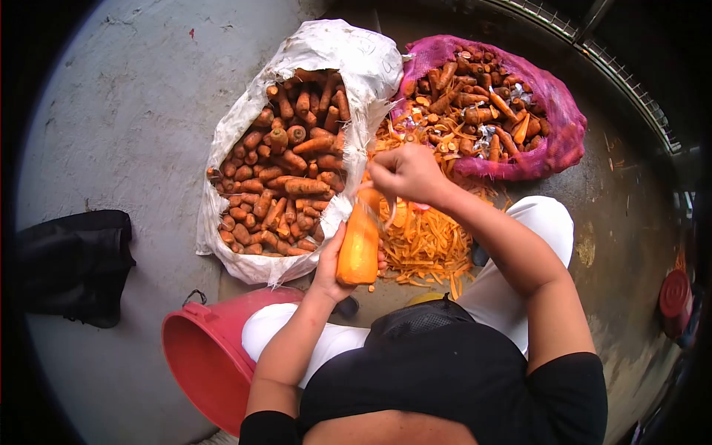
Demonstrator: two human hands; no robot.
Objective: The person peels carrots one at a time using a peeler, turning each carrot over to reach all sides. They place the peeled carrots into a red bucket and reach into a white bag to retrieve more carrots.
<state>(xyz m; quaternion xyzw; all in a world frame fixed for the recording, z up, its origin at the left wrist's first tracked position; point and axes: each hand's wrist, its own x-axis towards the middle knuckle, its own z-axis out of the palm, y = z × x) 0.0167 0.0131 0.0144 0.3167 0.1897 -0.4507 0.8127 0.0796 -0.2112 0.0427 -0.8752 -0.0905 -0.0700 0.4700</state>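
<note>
A large peeled carrot (359, 248), bright orange and wet-looking, is held upright along its length in front of my body. My left hand (331, 259) is closed around its lower part, the thumb along the left side and fingertips showing on the right. My right hand (406, 174) is closed in a fist over the carrot's far end, gripping what looks like a peeler (368, 194), blurred and mostly hidden by the fingers. A pale strip hangs just below that fist. Under both hands lies a heap of orange peelings (423, 241) on the floor.
Unpeeled carrots (285, 170) fill an open white sack (215, 178) ahead on the left. A pink mesh sack (567, 130) with carrots and scraps lies ahead on the right. A red bucket (174, 363) rests tipped at my left, beyond it a black cloth item (74, 267). A red container (675, 297) stands far right.
</note>
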